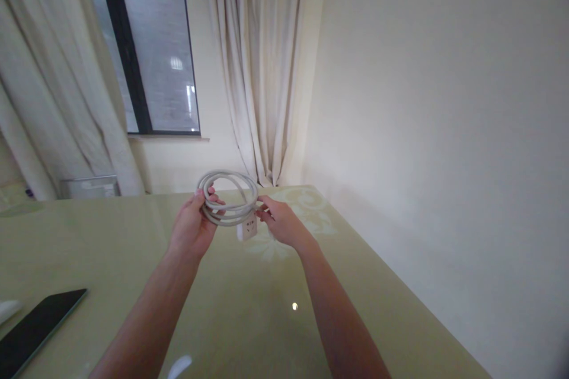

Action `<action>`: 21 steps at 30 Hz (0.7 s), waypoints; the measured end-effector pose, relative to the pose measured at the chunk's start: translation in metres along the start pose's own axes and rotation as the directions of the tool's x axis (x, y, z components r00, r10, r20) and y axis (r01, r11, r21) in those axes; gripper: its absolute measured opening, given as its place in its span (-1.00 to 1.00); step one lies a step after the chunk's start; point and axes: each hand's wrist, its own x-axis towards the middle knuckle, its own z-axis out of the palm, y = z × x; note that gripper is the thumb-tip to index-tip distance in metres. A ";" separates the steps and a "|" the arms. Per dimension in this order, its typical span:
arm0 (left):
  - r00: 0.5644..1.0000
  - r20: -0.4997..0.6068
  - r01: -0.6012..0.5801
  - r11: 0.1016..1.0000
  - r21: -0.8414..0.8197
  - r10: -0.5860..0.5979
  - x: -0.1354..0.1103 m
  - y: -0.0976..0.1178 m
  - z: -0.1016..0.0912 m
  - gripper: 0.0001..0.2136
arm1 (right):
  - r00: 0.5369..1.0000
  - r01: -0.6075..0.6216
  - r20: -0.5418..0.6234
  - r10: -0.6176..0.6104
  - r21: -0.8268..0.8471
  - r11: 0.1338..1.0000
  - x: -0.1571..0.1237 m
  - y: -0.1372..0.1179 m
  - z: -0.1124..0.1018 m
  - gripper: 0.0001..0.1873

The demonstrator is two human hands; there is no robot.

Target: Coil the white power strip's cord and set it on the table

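Note:
A coiled light-grey cable (233, 174) is held up in several loops above the table. My left hand (198, 222) is closed around the left side of the coil, thumb in front. At the coil's right side, my right hand (280, 219) pinches the cable with its fingertips. Just below the loops, close to my right fingers, is the white socket end of a power strip (248, 228), its outlet holes facing me. Whether it hangs from the coil or rests on the table, I cannot tell.
The glossy greenish table (240, 308) has a pale floral pattern. A dark flat tablet-like device (42, 328) lies at the lower left beside a white object (9, 310), partly cut off. A wall (435, 130) borders the right edge; curtains (262, 71) and a window (155, 41) are behind.

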 end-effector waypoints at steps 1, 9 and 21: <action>1.000 0.013 -0.006 1.000 0.003 0.006 0.000 0.000 0.000 -0.70 | 1.000 -0.017 -0.019 0.017 -0.040 0.999 -0.001 -0.001 -0.001 -0.70; 0.996 -0.081 -0.042 0.998 0.048 0.045 0.001 -0.011 -0.002 -0.78 | 0.975 -0.029 -0.220 -0.042 -0.310 0.950 -0.012 -0.016 -0.020 -0.71; 0.985 0.010 -0.163 0.906 0.391 0.172 -0.016 -0.034 0.005 -0.77 | 0.872 0.061 -0.477 -0.113 -0.124 0.990 -0.020 -0.049 -0.015 -0.68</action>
